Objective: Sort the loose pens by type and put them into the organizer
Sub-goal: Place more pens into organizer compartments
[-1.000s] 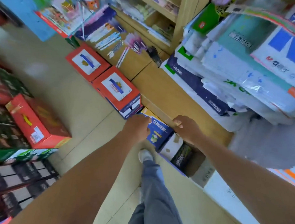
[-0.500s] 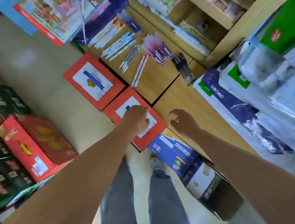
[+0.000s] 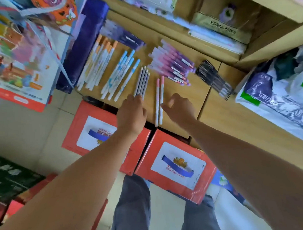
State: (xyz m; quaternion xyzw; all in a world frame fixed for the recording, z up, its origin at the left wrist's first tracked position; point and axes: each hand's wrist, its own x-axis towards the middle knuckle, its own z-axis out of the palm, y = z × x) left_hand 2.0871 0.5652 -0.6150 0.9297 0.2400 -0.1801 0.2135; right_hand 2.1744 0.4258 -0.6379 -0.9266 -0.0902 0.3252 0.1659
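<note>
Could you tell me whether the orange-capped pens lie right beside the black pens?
No, the orange-capped pens lie at the row's left end, the black pens at its right, and the purple pens between them.

Bright, even daylight with soft shadows; motion blur smears everything beyond the hands (image 3: 155, 111), and wide-angle distortion bends the edges.

Two red boxes with white labels, one (image 3: 85, 124) left of the other (image 3: 175, 166), stand side by side on the pale tiled floor (image 3: 26, 130) under the front edge of the wooden table (image 3: 230, 111). Plastic-wrapped paper packs (image 3: 277, 100) crowd the table's right end. A dark blue package (image 3: 85, 39) stands at its left, beside colourful picture sets (image 3: 18, 56). A cardboard box (image 3: 218, 23) sits on the shelf behind.
</note>
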